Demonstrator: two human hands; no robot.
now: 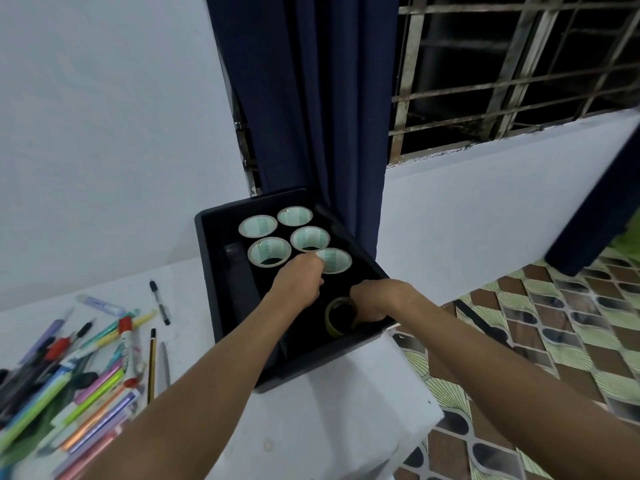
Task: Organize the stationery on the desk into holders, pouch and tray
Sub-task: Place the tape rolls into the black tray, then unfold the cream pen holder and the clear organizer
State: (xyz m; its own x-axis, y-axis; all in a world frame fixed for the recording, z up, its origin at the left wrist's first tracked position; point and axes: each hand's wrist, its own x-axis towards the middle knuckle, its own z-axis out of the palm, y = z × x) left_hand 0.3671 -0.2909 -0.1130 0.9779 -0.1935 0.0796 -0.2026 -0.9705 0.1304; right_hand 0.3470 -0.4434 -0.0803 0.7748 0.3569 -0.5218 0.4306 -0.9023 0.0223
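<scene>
A black tray [207, 237] sits at the far right corner of the white desk. Several white-cored tape rolls lie flat inside it, among them one at the back [294, 216] and one at the right [335, 260]. My left hand [302, 276] reaches into the tray, its fingers closed on the near edge of the right roll. My right hand [377, 301] grips a yellowish clear tape roll [339, 317] standing on edge in the tray's near right corner. A dark flat object [239, 275] lies along the tray's left side.
A heap of pens, markers and highlighters [90, 368] covers the desk's left part. A black pen [160, 302] and a pencil [151, 365] lie apart from it. A dark curtain [311, 98] hangs behind the tray. The patterned floor [536, 341] lies beyond the desk's right edge.
</scene>
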